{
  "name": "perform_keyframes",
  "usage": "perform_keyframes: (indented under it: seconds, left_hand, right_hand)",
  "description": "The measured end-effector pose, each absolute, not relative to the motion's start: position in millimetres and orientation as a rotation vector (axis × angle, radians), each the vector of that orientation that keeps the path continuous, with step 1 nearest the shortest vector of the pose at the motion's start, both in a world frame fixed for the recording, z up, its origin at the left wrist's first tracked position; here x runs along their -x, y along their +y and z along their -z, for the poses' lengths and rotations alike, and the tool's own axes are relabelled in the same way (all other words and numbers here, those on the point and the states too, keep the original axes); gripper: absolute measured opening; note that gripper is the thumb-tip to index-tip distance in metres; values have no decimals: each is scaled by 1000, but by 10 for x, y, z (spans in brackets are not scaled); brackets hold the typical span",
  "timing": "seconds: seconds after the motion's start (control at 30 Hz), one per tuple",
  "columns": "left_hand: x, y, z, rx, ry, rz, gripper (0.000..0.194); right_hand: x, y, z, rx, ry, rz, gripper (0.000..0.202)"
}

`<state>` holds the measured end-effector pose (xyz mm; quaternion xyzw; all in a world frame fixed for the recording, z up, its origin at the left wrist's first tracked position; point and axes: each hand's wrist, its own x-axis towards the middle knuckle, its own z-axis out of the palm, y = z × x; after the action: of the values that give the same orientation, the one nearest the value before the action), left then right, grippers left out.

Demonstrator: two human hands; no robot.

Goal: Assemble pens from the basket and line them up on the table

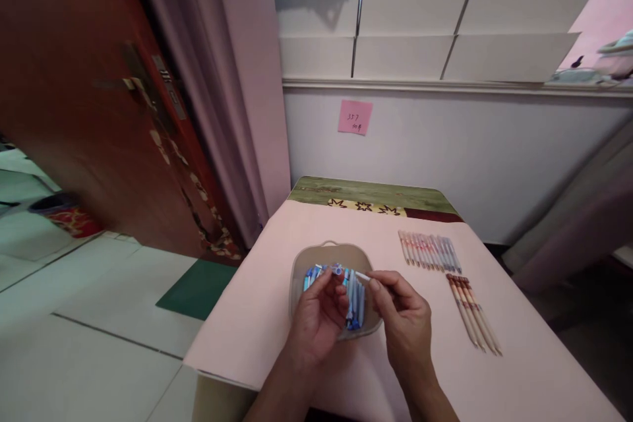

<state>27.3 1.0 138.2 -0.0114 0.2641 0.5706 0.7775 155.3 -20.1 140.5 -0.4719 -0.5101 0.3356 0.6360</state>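
A beige basket (331, 252) holding several blue and white pens (357, 300) stands on the pink-covered table. Above its left part, my left hand (321, 310) has its fingers curled round a small blue pen part (337, 270). My right hand (403, 316), at the basket's right edge, pinches a thin white piece (363, 276) between thumb and forefinger, its tip pointing left towards the blue part. The two pieces look apart.
To the right on the table (237, 330) lie a row of several pale pens (429, 251) and a group of several brown-topped pens (473, 313). A wall with a pink note (355, 117) rises behind the table. A wooden door (99, 79) is on the left.
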Motion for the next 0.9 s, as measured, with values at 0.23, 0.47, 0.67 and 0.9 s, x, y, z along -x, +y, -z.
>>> perform_keyframes:
  seconds: [0.23, 0.47, 0.67, 0.9]
  left_hand:
    - [-284, 8, -1327, 69, 520, -1243, 7]
    - [-328, -6, -1206, 12, 606, -1224, 3]
    - [-325, 3, -1216, 7, 646, -1224, 6]
    - [-325, -13, -1264, 7, 706, -1213, 9]
  right_hand:
    - [-1502, -216, -1406, 1093, -1469, -425, 9]
    - [-1425, -148, -1343, 1197, -1582, -417, 11]
    - [-1434, -106, -1347, 1237, -1521, -667, 13]
    - [-1429, -133, -1400, 1280, -1573, -591, 11]
